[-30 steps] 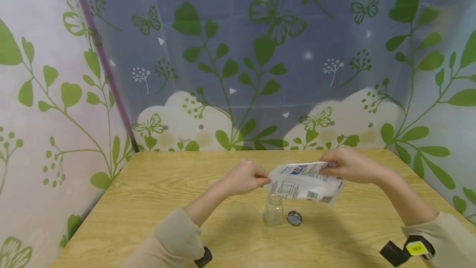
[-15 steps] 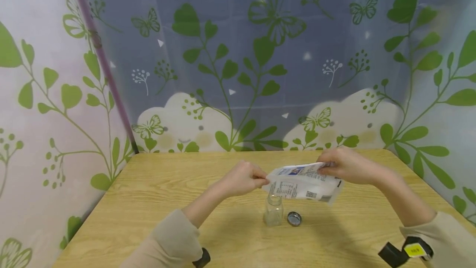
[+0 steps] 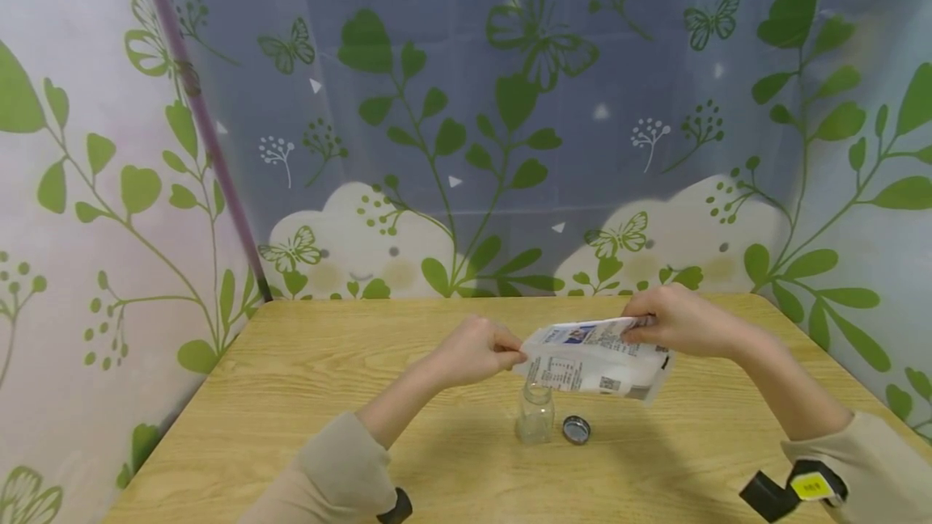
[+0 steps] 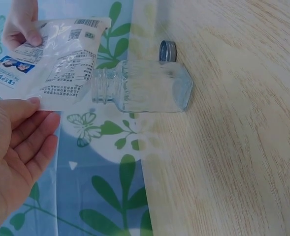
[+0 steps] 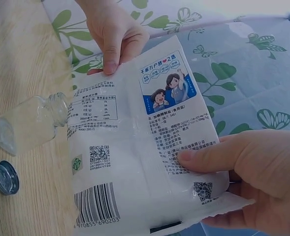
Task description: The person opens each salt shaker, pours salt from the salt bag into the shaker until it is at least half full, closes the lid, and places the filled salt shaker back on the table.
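Note:
My left hand (image 3: 476,352) pinches the left end of a white printed salt bag (image 3: 582,366) between thumb and fingers. At the bag's other end my right hand (image 3: 673,322) grips it, thumb on the printed back, as the right wrist view shows. The bag lies slanted in the air, its left end close over the mouth of a clear glass jar (image 3: 535,417). That jar stands upright and uncapped on the table; its bottom looks cloudy in the left wrist view (image 4: 157,86). Beside it on the right is a round silver lid (image 3: 576,429), inner side up.
The wood-grain table (image 3: 328,362) reaches back to a blue curtain (image 3: 437,103) printed with leaves and butterflies. Paler printed curtains hang at the left (image 3: 87,209) and right. A purple pole (image 3: 204,120) runs down at the back left corner.

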The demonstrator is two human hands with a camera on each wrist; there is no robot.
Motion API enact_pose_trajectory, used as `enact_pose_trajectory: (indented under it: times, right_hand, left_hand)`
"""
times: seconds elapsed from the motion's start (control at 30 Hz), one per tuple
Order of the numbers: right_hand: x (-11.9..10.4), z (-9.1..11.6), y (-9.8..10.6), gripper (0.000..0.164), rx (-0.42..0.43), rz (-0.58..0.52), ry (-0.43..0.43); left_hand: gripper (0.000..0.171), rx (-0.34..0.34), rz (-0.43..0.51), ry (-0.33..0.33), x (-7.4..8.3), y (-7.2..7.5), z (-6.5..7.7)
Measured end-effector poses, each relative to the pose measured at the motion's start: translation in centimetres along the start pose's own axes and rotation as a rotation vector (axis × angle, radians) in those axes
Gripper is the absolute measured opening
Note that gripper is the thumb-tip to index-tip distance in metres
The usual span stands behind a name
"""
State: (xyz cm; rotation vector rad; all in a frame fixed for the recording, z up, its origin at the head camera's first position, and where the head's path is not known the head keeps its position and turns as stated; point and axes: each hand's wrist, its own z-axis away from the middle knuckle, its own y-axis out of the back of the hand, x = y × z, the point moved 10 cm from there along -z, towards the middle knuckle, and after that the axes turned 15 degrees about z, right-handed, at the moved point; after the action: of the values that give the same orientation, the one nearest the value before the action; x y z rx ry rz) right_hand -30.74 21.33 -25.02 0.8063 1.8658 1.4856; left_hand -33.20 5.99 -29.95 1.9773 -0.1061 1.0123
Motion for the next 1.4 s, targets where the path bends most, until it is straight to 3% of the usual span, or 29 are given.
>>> enact_pose_trajectory:
  times: [0.7,0.93,1.4]
  right_hand:
    - [-0.2,-0.2,0.3,0.004,-0.009,-0.037,-0.018]
    - [-0.5,-0.4,0.5,0.004,-0.007,-0.034,-0.003]
    - [-0.9,-0.7,0.7,0.004,0.008,-0.017,0.023]
  left_hand:
    - [0.011,0.027,0.044,0.046,-0.9,0.1,0.2]
    - [0.011,0.024,0.019,0.034,-0.9,0.1,0.2]
    - [0.011,0.030,0.058,0.062,-1.3,0.1,0.3]
